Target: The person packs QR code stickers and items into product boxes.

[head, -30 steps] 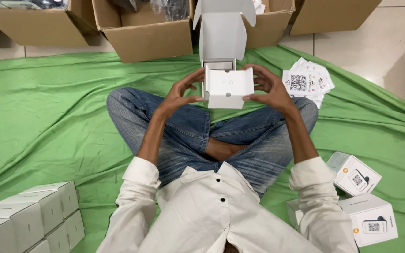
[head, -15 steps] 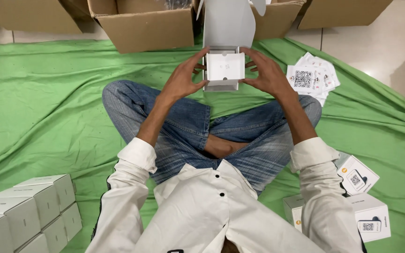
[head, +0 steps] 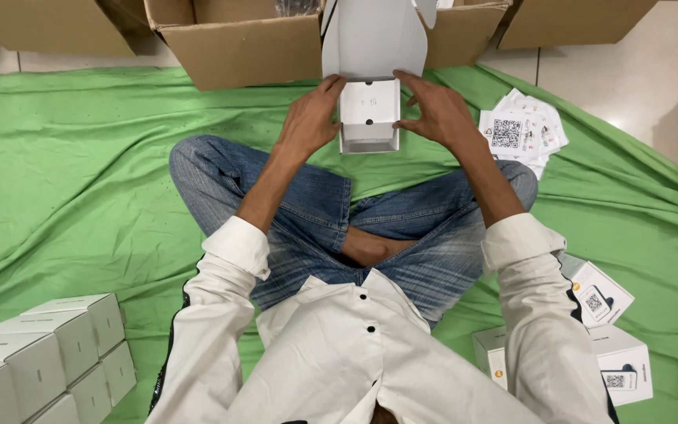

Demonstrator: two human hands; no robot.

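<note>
At the upper centre of the frame a small white box (head: 369, 118) sits open between the two hands, its tall lid flap standing upright behind it toward the brown cartons (head: 245, 47) along the top edge. The left hand (head: 310, 118) grips the box's left wall with fingers curled over the rim, and the right hand (head: 433, 112) presses against the right wall, fingertips reaching over the top corner; the hands are apart, clamped on the box from either side. Inside, a white insert (head: 369, 104) lies flat near the top of the cavity. The box is held just above the green cloth (head: 64, 173), beyond the person's crossed legs in jeans (head: 315, 212). To the right of the box, a loose fan of printed leaflets (head: 521, 132) rests on the cloth. Stacked white boxes (head: 37, 361) fill the lower left corner, and two more printed boxes (head: 602, 330) lie at lower right beside the white sleeve. As for risks, the insert looks only loosely seated, so a squeeze from both sides could buckle the thin walls and pop it up or tilt it. The upright lid could also crease at its hinge if it brushes the carton behind. The leaflets lie near the right forearm, and a sweep of that arm could scatter them across the cloth.
</note>
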